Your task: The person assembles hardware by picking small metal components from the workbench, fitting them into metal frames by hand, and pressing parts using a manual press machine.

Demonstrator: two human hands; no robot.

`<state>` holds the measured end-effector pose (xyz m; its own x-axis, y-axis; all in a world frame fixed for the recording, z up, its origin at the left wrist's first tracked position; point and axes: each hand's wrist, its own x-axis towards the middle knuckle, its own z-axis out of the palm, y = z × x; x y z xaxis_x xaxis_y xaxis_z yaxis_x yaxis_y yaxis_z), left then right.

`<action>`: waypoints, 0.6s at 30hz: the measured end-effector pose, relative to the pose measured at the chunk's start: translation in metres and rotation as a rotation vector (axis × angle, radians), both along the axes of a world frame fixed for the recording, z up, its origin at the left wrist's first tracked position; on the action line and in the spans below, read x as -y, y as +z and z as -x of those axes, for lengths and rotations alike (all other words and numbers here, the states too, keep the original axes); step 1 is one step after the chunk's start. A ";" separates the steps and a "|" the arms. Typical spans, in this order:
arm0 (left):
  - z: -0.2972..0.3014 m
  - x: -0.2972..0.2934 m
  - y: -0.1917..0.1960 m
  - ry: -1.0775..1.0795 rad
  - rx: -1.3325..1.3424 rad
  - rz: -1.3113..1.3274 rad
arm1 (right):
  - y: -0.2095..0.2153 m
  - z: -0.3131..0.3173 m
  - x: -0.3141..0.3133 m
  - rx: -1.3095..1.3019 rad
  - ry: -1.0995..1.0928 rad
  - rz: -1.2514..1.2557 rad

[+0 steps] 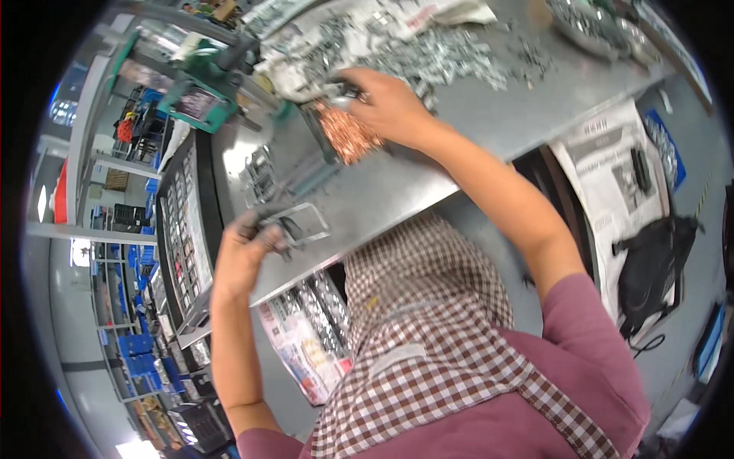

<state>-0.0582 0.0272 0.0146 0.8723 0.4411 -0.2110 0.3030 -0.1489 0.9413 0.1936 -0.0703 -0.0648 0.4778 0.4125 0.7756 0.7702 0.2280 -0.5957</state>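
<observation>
While my left hand (243,249) clamps the metal frame (300,226) at the surface (459,115) edge, my right hand (386,103), fingers closed over copper pieces (348,134), could scatter them or let the frame slip off.

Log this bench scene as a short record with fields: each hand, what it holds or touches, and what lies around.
left hand: holds a flat metal frame above the bench edge
right hand: reaches into the small silver parts, beside the copper pieces
surface: grey metal bench
nearby: green machine; newspaper and black bag on the floor
</observation>
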 end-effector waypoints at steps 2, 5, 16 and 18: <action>-0.007 0.006 -0.020 0.013 0.048 0.059 | 0.005 -0.016 0.021 0.065 -0.109 0.156; -0.008 0.024 -0.031 -0.003 0.057 0.179 | 0.027 -0.011 0.046 0.163 -0.039 0.578; -0.020 0.026 -0.031 -0.047 0.085 0.398 | 0.052 0.023 0.075 0.743 0.241 0.855; -0.029 0.028 -0.027 -0.040 0.094 0.453 | 0.055 0.019 0.072 0.921 0.228 0.841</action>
<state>-0.0291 -0.0007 -0.0124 0.9113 0.2883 -0.2939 0.2157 0.2738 0.9373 0.1742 -0.1419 -0.0093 -0.2441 0.9392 0.2415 0.9683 0.2227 0.1130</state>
